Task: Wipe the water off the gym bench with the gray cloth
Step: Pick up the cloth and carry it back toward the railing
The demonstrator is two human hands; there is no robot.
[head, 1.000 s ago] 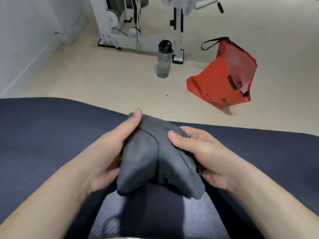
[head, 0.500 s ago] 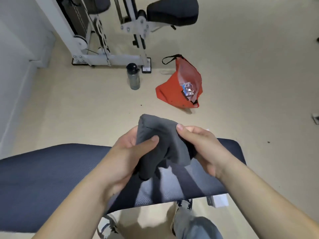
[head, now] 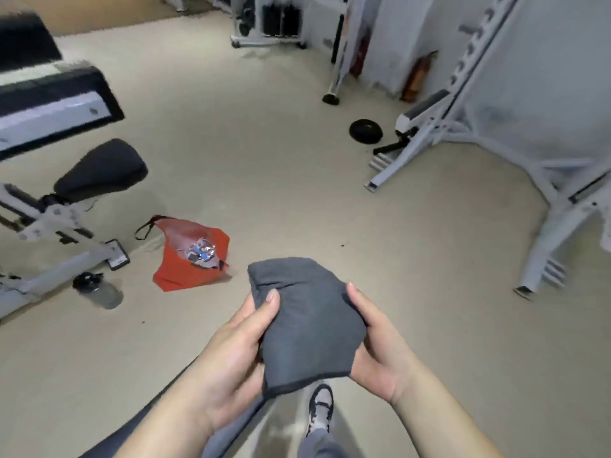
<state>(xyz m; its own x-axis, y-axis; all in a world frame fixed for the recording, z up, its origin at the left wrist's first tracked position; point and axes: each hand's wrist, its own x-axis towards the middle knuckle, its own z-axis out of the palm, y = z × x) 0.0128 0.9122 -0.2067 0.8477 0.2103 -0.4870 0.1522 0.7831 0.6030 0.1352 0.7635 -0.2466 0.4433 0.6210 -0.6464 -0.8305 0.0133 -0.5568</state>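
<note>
Hold: left hand [head: 231,355] and right hand [head: 377,352] grip the bunched gray cloth [head: 307,312], fingers [head: 269,304] curled round it, in the air beyond the tabletop [head: 231,434] edge | Risk: a wadded cloth may smear water; the loose hem could slip | Around: red bag [head: 191,262] and water bottle [head: 99,292] on the floor; nothing lies between cloth and tabletop

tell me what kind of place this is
Most likely a gym: a white rack frame, a padded machine seat and what looks like a black weight plate.

cloth [head: 307,320]: gripped by left hand [head: 231,353] and right hand [head: 380,350] | left of cloth: red bag [head: 183,276], bottle [head: 99,292] | below cloth: shoe [head: 320,408], perhaps bench [head: 228,438], blurred
</note>
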